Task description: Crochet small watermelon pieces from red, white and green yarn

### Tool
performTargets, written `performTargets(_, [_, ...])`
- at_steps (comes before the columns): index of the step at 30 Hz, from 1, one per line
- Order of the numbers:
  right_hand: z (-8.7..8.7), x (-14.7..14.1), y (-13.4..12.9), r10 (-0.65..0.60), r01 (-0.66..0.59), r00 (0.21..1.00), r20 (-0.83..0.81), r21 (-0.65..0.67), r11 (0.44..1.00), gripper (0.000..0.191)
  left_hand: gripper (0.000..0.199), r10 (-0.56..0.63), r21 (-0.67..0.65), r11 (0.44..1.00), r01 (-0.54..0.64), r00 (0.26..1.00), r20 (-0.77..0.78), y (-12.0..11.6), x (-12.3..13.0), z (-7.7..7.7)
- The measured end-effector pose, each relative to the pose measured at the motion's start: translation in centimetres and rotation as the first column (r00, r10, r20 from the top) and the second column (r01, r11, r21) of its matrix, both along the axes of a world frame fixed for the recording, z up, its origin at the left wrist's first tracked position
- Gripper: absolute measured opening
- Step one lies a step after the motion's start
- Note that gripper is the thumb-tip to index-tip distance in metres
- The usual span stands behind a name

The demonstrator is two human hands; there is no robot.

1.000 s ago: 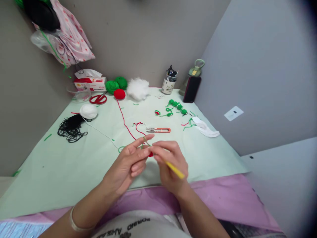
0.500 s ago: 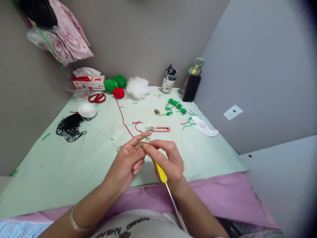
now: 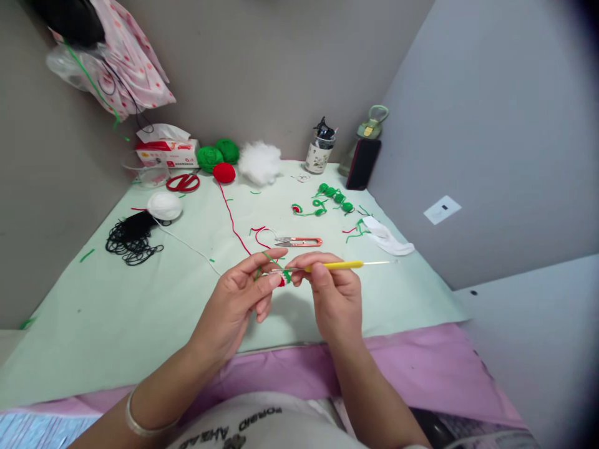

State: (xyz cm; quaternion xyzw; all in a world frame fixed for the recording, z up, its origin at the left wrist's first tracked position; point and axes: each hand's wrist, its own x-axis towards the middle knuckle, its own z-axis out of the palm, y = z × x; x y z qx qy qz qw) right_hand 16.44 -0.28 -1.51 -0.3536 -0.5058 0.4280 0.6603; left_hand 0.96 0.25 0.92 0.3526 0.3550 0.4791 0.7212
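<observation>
Between the thumb and fingers of my left hand (image 3: 243,290) is a small crochet piece (image 3: 283,280) in red, white and green. Green yarn (image 3: 272,259) runs over my raised left index finger. My right hand (image 3: 334,290) pinches a crochet hook (image 3: 344,265) by its yellow grip. The hook lies almost level, its thin tip against the piece and its metal tail pointing right. Just beyond my hands lie orange thread snips (image 3: 306,242) and a red yarn strand (image 3: 233,221).
At the back stand a tissue box (image 3: 168,153), green yarn balls (image 3: 211,159), a red yarn ball (image 3: 224,173), white stuffing (image 3: 259,163), a pen jar (image 3: 319,153) and a phone (image 3: 364,164). White yarn (image 3: 164,206) and black yarn (image 3: 133,237) lie left, green crochet pieces (image 3: 337,198) right.
My right hand has turned the hook from steeply pointing down toward me to nearly level, its tail now to the right. The red, white and green piece has come into view.
</observation>
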Motion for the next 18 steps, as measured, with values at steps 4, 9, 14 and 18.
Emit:
performTargets(4, [0.2,0.2,-0.1,0.042,-0.043,0.998,-0.057,-0.025,0.999,0.024,0.028,0.011,0.037,0.999,-0.010,0.999,-0.040,0.0,-0.3,0.0])
performTargets(9, [0.6,0.1,-1.0,-0.072,0.060,0.988,0.138,0.087,0.994,0.024,0.027,0.060,0.127,0.991,-0.045,0.990,-0.124,0.0,-0.5,-0.6])
performTargets(14, [0.3,0.0,-1.3,-0.260,0.086,0.884,0.390,0.410,0.908,0.025,0.030,0.129,0.223,0.972,-0.080,0.969,-0.213,-0.3,-0.4,-1.3])
performTargets(18, [-0.3,-0.2,-1.3,-0.469,0.065,0.721,0.511,0.623,0.780,0.026,0.041,0.126,0.168,0.980,-0.103,0.984,-0.129,-0.7,0.0,-0.9])
